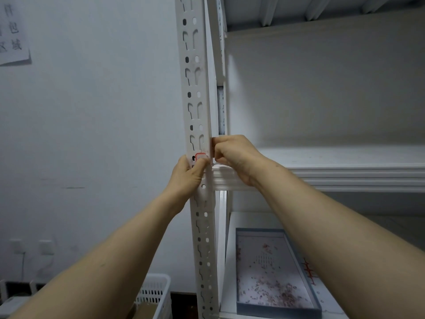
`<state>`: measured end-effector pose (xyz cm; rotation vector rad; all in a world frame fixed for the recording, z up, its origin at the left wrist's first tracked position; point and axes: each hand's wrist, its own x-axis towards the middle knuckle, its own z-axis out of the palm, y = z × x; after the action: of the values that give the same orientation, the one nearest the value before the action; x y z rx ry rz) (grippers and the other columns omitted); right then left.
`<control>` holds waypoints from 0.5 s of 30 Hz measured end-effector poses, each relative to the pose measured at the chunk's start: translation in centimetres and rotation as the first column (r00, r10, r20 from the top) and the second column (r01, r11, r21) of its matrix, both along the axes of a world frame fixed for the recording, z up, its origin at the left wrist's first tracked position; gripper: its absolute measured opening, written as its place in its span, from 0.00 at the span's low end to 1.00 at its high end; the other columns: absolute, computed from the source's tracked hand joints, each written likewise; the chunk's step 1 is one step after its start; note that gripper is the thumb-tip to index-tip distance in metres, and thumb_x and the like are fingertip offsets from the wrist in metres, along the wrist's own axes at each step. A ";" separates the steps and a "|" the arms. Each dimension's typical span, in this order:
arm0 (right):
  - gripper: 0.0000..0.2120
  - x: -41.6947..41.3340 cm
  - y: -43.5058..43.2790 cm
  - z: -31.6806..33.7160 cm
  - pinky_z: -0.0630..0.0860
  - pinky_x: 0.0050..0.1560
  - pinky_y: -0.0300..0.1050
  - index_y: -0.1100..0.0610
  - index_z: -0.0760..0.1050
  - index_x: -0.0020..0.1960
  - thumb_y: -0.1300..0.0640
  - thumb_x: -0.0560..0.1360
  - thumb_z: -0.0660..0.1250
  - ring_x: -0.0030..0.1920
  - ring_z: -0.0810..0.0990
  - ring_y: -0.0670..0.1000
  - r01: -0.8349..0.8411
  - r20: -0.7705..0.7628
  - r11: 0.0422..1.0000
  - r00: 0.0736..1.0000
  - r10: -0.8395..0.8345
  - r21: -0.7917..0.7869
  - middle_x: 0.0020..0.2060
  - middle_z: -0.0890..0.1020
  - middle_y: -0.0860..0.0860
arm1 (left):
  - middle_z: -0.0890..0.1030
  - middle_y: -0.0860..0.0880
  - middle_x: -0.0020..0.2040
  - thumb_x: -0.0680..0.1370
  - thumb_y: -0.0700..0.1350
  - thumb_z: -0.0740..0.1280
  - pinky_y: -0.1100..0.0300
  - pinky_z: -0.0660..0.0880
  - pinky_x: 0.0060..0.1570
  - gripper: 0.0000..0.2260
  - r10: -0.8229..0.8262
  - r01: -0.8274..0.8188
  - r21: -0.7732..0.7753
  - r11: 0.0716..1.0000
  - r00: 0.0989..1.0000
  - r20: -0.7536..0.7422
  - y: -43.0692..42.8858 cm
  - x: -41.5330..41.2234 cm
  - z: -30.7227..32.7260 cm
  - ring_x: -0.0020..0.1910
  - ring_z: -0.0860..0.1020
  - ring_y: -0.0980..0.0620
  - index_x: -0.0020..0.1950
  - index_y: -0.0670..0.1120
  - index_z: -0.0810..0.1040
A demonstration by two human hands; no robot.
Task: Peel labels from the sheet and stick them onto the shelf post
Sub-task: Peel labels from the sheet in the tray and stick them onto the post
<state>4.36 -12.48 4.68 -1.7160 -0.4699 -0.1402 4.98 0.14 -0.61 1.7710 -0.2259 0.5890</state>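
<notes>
A white slotted shelf post (195, 88) runs up the middle of the view. A small white label with a red border (200, 155) sits on the post just above the middle shelf's front rail. My left hand (187, 178) wraps the post from the left, its thumb pressing the label's lower edge. My right hand (232, 155) is at the post's right edge, fingers curled against the corner beside the label. Part of a label sheet with red marks (309, 270) shows on the lower shelf beside my right forearm.
A blue-rimmed tray (279, 311) with small reddish scraps lies on the lower shelf. A white perforated basket (153, 293) stands on the floor at the left of the post. The white wall carries a paper notice (12, 31) and sockets (46, 247).
</notes>
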 end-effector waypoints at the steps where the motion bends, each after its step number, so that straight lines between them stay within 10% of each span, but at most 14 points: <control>1: 0.16 -0.1 0.0 0.0 0.77 0.55 0.47 0.70 0.79 0.47 0.73 0.65 0.56 0.43 0.76 0.51 -0.002 0.000 1.000 1.000 0.002 -0.005 0.42 0.81 0.57 | 0.76 0.46 0.44 0.74 0.55 0.63 0.62 0.67 0.37 0.19 -0.005 0.005 -0.006 1.000 1.000 0.003 -0.1 -0.1 0.1 0.40 0.72 0.54 0.53 0.40 0.75; 9: 0.19 -0.2 0.0 -0.2 0.77 0.52 0.41 0.64 0.82 0.47 0.74 0.65 0.56 0.42 0.80 0.49 -0.028 0.012 1.000 1.000 0.028 0.005 0.42 0.84 0.54 | 0.68 0.44 0.38 0.77 0.45 0.59 0.70 0.66 0.27 0.12 0.035 -0.036 0.016 0.999 0.998 0.047 -0.7 -0.2 0.5 0.35 0.66 0.52 0.42 0.37 0.72; 15: 0.17 -0.2 0.2 -1.8 0.76 0.58 0.43 0.59 0.78 0.59 0.62 0.70 0.69 0.52 0.80 0.49 0.243 0.251 0.970 0.937 -0.242 0.024 0.47 0.81 0.50 | 0.83 0.47 0.45 0.80 0.56 0.55 0.56 0.73 0.46 0.18 -0.092 0.083 -0.190 0.978 0.995 -0.039 -0.3 -0.8 0.3 0.46 0.79 0.49 0.45 0.47 0.81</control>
<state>4.19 -12.28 2.89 -1.7671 -0.4424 -0.5416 4.16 -0.16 -0.34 1.5824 -0.2073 0.4884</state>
